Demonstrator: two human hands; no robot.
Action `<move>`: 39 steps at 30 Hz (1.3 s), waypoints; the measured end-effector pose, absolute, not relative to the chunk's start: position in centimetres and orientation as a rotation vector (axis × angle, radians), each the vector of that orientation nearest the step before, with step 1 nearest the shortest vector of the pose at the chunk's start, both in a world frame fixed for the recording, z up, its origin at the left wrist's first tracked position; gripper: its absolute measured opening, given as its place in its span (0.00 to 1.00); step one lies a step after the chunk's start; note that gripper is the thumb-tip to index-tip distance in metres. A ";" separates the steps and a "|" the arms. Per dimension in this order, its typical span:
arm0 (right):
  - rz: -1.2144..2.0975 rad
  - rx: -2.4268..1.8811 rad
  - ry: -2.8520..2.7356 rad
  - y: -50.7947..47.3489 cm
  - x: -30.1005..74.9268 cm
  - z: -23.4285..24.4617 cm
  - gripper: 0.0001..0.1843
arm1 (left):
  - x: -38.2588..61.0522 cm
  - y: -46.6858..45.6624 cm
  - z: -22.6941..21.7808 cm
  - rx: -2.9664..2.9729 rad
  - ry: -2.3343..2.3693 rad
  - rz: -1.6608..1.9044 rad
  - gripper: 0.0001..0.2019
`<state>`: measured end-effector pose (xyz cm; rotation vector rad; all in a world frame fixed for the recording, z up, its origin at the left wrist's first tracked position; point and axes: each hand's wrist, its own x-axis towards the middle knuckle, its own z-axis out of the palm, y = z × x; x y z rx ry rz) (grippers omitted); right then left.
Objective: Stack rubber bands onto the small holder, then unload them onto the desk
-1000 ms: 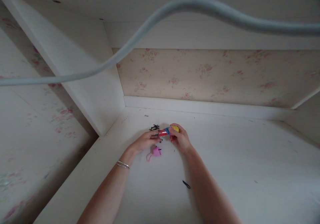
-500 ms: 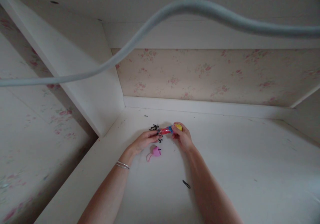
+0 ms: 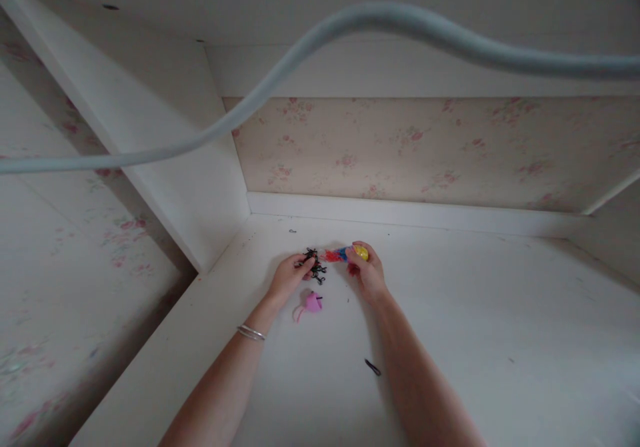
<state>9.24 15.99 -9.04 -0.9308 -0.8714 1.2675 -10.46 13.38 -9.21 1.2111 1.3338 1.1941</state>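
In the head view my right hand (image 3: 369,270) is closed around a clear bottle-shaped container (image 3: 336,254) lying sideways, with red, blue and yellow contents that look like small elastic bands. Its clear end points left toward my left hand (image 3: 291,275). That hand pinches at a small pile of black elastic hair ties (image 3: 316,270), and several of them stick out past its thumb and fingers. Just below the pile lies a pink cap (image 3: 313,302) with a pink strap loop and a dark bit on it.
One black loop (image 3: 373,367) lies nearer me beside my right forearm, and a small dark loop (image 3: 293,231) lies toward the back. A white side panel (image 3: 200,167) and a back ledge (image 3: 400,210) border the white surface (image 3: 475,340). A pale cable (image 3: 395,17) crosses overhead.
My left hand has left the container's clear end and closed on the black hair ties. My right hand still holds the container, nearly in the same place.
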 end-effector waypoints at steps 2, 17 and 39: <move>1.270 -0.935 -0.855 16.0 9.2 -9.0 0.28 | -10.3 13.4 -9.1 1.200 1.370 1.208 0.23; 1.299 -0.924 -0.863 16.0 9.3 -9.2 0.28 | -9.8 12.9 -8.6 1.283 1.378 1.243 0.15; 1.543 -0.885 -1.183 14.8 8.7 -8.7 0.24 | -10.3 13.1 -9.1 1.575 1.034 0.877 0.17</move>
